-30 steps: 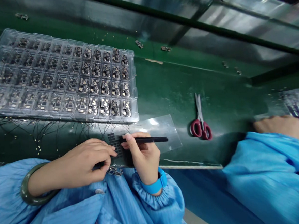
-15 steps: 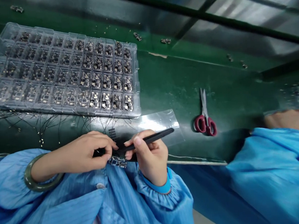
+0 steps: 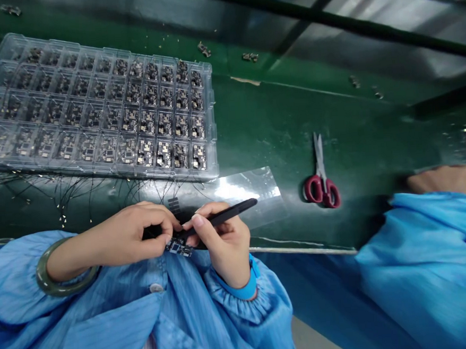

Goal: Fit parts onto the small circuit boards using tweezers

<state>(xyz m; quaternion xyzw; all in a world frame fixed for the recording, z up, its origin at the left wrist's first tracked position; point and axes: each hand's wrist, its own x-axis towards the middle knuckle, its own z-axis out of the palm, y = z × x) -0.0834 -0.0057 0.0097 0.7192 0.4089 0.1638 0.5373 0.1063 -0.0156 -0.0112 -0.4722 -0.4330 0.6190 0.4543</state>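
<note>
My left hand [image 3: 141, 231] is closed, thumb and index finger pinching a small circuit board [image 3: 178, 247] at its left edge. The board, with its silver and dark parts, sits low at the front of my body. My right hand [image 3: 223, 236] grips a black pen-shaped tool [image 3: 237, 210] like a pen. Its rounded back end points up to the right, while its working tip is hidden near the board between my hands. Fingertips of both hands nearly meet above the board.
A clear compartment tray [image 3: 215, 162] full of circuit boards lies at left, with thin black wires [image 3: 88, 192] before it. Right of my hands are a clear plastic sheet [image 3: 253, 189] and red-handled scissors [image 3: 320, 181]. Another person's blue sleeve [image 3: 418, 252] is at far right.
My right hand and the black tool have shifted slightly left, with the tool's back end moving left. The circuit board has moved a little left and up.
</note>
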